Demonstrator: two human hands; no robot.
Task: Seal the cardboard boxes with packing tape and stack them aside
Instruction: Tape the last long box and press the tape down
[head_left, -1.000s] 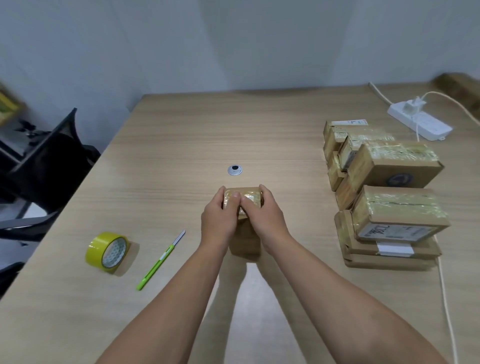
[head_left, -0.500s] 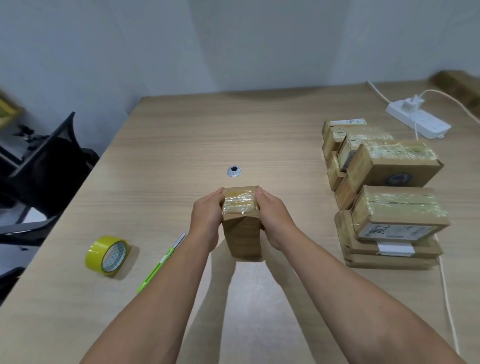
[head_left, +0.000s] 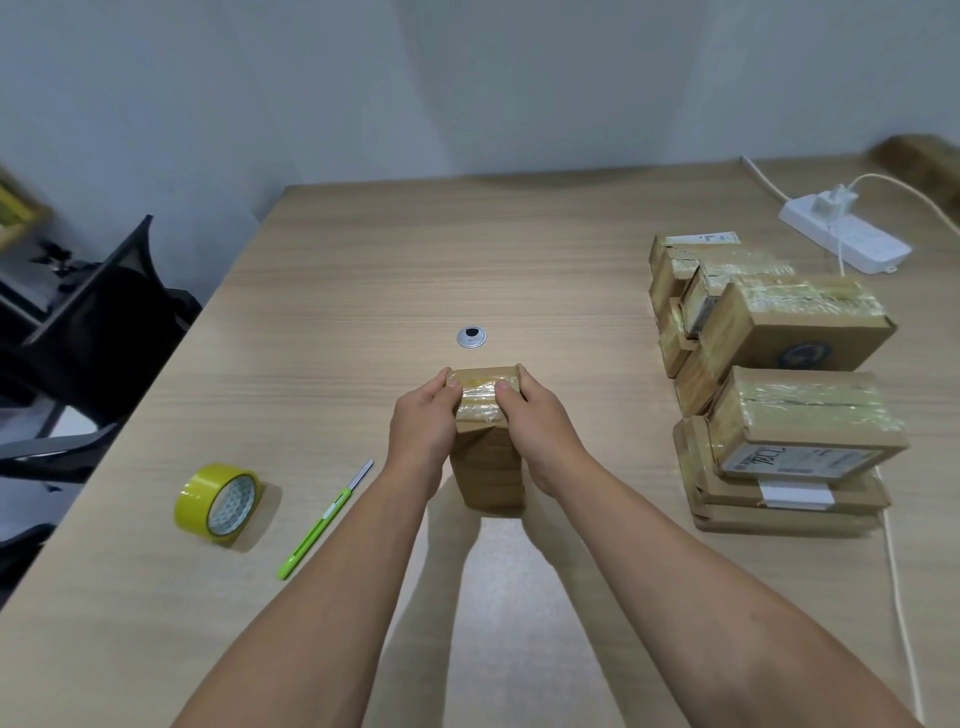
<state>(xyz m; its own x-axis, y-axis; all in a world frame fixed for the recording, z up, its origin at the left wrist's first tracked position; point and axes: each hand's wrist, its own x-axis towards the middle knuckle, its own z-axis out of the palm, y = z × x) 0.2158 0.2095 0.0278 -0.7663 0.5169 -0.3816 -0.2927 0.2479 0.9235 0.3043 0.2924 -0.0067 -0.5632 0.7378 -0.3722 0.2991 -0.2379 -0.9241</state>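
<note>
Head view, near: tape roll (head_left: 218, 504), cutter (head_left: 327, 519) idle on table (head_left: 363, 286).
Centre: left hand (head_left: 423, 431), right hand (head_left: 540, 431) grip the upright box (head_left: 488, 467), thumbs on its taped top.
Change: thumbs, off the top half a second ago, press again; sealing looks nearly done.
Right: sealed stack (head_left: 795, 415) waits.

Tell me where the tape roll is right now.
In the head view, the yellow tape roll stands on edge on the left side of the table, just left of the green utility knife.
</note>
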